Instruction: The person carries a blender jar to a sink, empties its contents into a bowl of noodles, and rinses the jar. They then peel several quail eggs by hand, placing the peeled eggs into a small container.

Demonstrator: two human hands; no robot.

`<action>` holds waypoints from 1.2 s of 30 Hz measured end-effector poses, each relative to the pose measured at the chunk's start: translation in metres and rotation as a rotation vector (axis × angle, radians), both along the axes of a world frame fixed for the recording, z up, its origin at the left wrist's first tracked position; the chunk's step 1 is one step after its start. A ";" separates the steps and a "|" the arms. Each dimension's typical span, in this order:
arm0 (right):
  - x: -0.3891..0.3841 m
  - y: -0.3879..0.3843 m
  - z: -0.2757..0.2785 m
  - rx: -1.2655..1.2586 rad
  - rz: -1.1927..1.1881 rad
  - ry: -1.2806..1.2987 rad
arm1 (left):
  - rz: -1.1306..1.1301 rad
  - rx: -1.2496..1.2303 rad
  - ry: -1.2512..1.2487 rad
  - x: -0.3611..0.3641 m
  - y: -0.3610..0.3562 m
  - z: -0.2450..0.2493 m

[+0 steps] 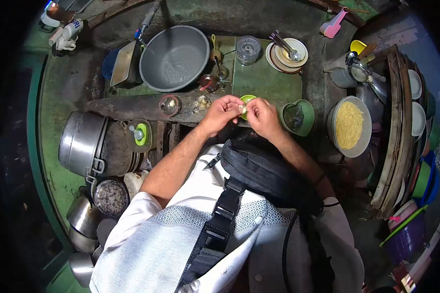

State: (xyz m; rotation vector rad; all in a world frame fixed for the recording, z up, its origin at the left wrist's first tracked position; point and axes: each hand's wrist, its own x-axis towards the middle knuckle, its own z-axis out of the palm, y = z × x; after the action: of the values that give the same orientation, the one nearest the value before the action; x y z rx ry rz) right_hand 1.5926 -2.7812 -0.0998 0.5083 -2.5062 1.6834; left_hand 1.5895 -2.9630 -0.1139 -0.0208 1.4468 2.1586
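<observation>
Left hand (224,115) and right hand (265,118) pinch a small pale piece (242,108), grips nearly closed, above a round green bowl (248,99); its long axis is unclear.

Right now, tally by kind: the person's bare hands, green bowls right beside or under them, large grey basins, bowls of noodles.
Hands: left hand, right hand: 2
Green bowls: lime bowl, darker bowl: 2
Grey basin: 1
Noodle bowl: 1
Total: 6

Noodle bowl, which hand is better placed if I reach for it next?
Probably your right hand: it's nearer the noodle bowl than your left hand, though both are at a small pale piece.
</observation>
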 end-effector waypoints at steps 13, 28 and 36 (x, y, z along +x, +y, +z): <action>0.000 0.002 -0.022 -0.432 0.107 -0.518 | -0.005 0.217 -0.164 0.004 -0.005 0.005; -0.003 0.008 -0.024 -0.514 0.046 -0.628 | -0.018 0.339 -0.182 0.004 -0.008 -0.003; -0.005 0.006 -0.020 -0.568 0.036 -0.638 | 0.040 0.376 -0.241 0.004 -0.008 -0.009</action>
State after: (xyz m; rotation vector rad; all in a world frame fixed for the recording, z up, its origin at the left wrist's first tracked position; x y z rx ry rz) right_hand 1.5872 -2.7752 -0.1202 -0.0554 -2.1472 2.7693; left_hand 1.5938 -2.9705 -0.1230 -0.1683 0.9019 2.3347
